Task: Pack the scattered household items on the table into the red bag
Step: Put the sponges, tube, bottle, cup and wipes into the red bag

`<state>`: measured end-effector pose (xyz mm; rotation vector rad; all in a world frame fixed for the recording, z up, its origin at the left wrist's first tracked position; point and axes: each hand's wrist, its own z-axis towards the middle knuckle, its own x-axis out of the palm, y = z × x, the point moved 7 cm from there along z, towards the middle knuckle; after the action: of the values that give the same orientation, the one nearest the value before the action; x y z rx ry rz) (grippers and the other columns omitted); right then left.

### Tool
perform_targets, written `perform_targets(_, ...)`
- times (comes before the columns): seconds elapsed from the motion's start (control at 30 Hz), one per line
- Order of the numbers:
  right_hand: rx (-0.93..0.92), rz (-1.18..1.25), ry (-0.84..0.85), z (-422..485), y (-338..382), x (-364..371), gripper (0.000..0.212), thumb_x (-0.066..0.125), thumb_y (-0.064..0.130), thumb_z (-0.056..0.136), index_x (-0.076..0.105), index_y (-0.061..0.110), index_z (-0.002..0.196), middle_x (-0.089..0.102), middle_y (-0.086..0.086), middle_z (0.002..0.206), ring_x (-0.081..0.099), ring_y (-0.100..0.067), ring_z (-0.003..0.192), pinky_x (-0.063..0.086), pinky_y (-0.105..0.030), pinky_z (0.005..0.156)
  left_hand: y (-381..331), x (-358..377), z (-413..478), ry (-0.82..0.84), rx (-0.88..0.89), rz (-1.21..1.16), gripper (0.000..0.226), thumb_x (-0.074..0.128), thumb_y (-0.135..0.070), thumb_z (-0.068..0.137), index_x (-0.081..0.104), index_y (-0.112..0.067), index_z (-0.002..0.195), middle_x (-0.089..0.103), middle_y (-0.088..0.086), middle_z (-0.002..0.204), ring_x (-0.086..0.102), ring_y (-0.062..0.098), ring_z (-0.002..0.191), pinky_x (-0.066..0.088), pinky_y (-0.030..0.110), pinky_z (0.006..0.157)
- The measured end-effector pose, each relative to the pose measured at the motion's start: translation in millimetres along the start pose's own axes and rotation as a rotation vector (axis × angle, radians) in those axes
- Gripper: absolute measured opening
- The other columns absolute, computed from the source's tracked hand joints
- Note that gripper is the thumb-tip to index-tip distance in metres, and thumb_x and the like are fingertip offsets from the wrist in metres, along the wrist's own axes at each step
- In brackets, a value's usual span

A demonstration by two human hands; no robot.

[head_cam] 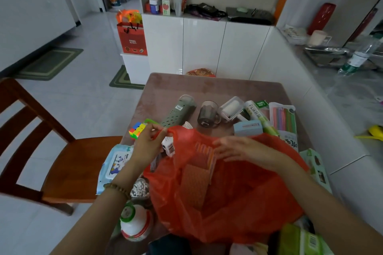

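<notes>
A thin red plastic bag (238, 196) lies spread on the near half of the brown table (207, 87). A ribbed, box-like item shows through its film. My left hand (148, 143) pinches the bag's left handle and lifts it. Over the bag's far rim my right hand (246, 150) lies flat with its fingers apart and nothing in it. Beyond the bag lie a green perforated tube (178, 113), a dark glass mug (208, 113), a lint roller (231, 108), a cling film roll (260, 117), a pack of coloured sticks (284, 118) and a small blue box (247, 128).
A puzzle cube (136, 129), a wet wipes pack (116, 163), a jar of white pellets (141, 189) and a white-and-red bottle (135, 224) sit left of the bag. A wooden chair (62, 163) stands at the table's left. White cabinets run behind and along the right.
</notes>
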<state>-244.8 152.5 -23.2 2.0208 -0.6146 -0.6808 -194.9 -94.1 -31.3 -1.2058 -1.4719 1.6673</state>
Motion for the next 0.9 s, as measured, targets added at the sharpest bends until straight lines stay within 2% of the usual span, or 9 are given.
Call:
perform_targets(0.07,-0.115,0.07,-0.085,3.8,14.8,-29.3,0.038,0.047,0.04,0.094,0.062,0.016,0.12,0.068,-0.004,0.118,0.066,-0.017,0.108,0.051,-0.032,0.095,6.9,7.4,7.6,0.013,-0.025,-0.005,0.017,0.054,-0.013,0.093,0.047,-0.012,0.078,0.07,-0.008,0.068,0.058,-0.006,0.045,0.04,0.007,0.043)
perform_targets(0.13,-0.142,0.038,-0.372,19.8,8.4,-78.9,0.037,0.054,0.044,0.09,0.064,0.016,0.113,0.066,0.0,0.121,0.063,-0.013,0.105,0.049,-0.031,0.095,10.9,13.9,16.1,-0.007,-0.038,0.016,0.012,0.055,-0.013,0.093,0.051,-0.007,0.083,0.068,-0.001,0.075,0.062,-0.001,0.057,0.042,0.004,0.05)
perform_targets(0.2,-0.066,-0.033,-0.657,35.3,-16.6,-126.8,0.043,0.063,0.042,0.085,0.057,0.016,0.119,0.058,-0.003,0.128,0.057,-0.015,0.109,0.044,-0.029,0.089,12.3,21.1,24.3,-0.034,-0.035,0.034,0.011,0.056,-0.014,0.092,0.054,-0.006,0.085,0.066,0.002,0.076,0.06,0.006,0.065,0.044,0.009,0.057)
perform_targets(0.27,0.095,-0.027,-0.747,53.0,-54.6,-155.8,0.066,0.068,0.042,0.08,0.045,0.011,0.133,0.05,-0.009,0.137,0.051,-0.025,0.12,0.043,-0.034,0.093,11.9,30.5,30.7,-0.034,-0.045,0.058,0.012,0.057,-0.016,0.091,0.054,-0.012,0.081,0.065,0.002,0.077,0.057,0.007,0.066,0.042,0.017,0.061)
perform_targets(0.43,0.287,0.184,-0.754,87.6,-126.4,-161.7,0.057,0.066,0.034,0.084,0.052,0.002,0.129,0.057,-0.016,0.122,0.053,-0.032,0.108,0.044,-0.032,0.073,12.1,50.3,40.7,0.008,-0.057,0.117,0.011,0.054,-0.019,0.093,0.055,-0.011,0.086,0.064,-0.003,0.077,0.054,0.0,0.061,0.042,0.014,0.058)
perform_targets(0.53,0.248,0.299,-0.783,97.2,-137.3,-158.4,0.045,0.064,0.029,0.087,0.057,0.002,0.123,0.06,-0.017,0.123,0.055,-0.029,0.102,0.05,-0.037,0.082,15.3,54.5,43.2,-0.001,-0.064,0.14,0.011,0.054,-0.02,0.093,0.055,-0.012,0.085,0.064,-0.001,0.079,0.055,0.004,0.067,0.042,0.02,0.061)
perform_targets(0.63,0.108,0.365,-0.819,90.0,-113.9,-158.5,0.042,0.061,0.027,0.089,0.058,0.004,0.123,0.061,-0.012,0.118,0.058,-0.026,0.1,0.056,-0.04,0.079,15.5,52.9,42.8,-0.032,-0.052,0.14,0.013,0.054,-0.018,0.093,0.057,-0.006,0.09,0.064,0.0,0.079,0.057,0.004,0.069,0.041,0.014,0.059)
perform_targets(0.73,-0.155,0.286,-0.817,56.0,-46.0,-155.6,0.038,0.057,0.034,0.091,0.062,0.011,0.12,0.065,0.0,0.098,0.063,-0.016,0.088,0.05,-0.017,0.055,13.2,44.2,38.6,-0.063,-0.029,0.124,0.013,0.054,-0.017,0.093,0.058,-0.005,0.09,0.065,-0.001,0.078,0.059,0.003,0.071,0.04,0.011,0.061)
perform_targets(0.9,-0.258,0.161,-0.237,10.3,14.4,-83.6,0.021,0.055,0.022,0.092,0.067,0.011,0.104,0.072,0.009,0.082,0.066,0.001,0.072,0.05,-0.013,0.061,15.3,21.4,28.0,-0.166,-0.04,-0.009,0.012,0.055,-0.016,0.093,0.056,-0.012,0.082,0.063,-0.001,0.08,0.056,0.006,0.07,0.04,0.019,0.061)
